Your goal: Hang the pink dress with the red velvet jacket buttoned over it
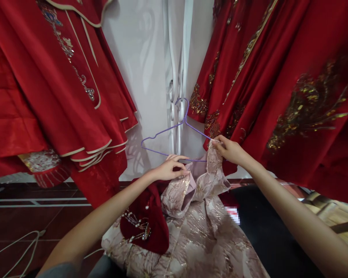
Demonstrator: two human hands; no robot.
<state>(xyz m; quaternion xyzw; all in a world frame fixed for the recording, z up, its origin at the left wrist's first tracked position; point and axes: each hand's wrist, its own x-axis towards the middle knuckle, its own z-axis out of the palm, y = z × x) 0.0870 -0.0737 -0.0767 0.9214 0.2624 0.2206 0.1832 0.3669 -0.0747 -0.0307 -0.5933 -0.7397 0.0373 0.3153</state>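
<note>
With right hand (pixel 224 148), pinches one shoulder (pixel 214 161) of the pink brocade garment (pixel 200 231) at the purple hanger (pixel 185 121); with left hand (pixel 169 169), touches the opposite shoulder (pixel 175 190), cannot tell whether gripping.

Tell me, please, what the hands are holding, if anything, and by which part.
The right hand pinches the pale, gold-patterned garment by an upper edge, at the purple hanger. The left hand touches another upper edge; whether it grips cannot be told.
</note>
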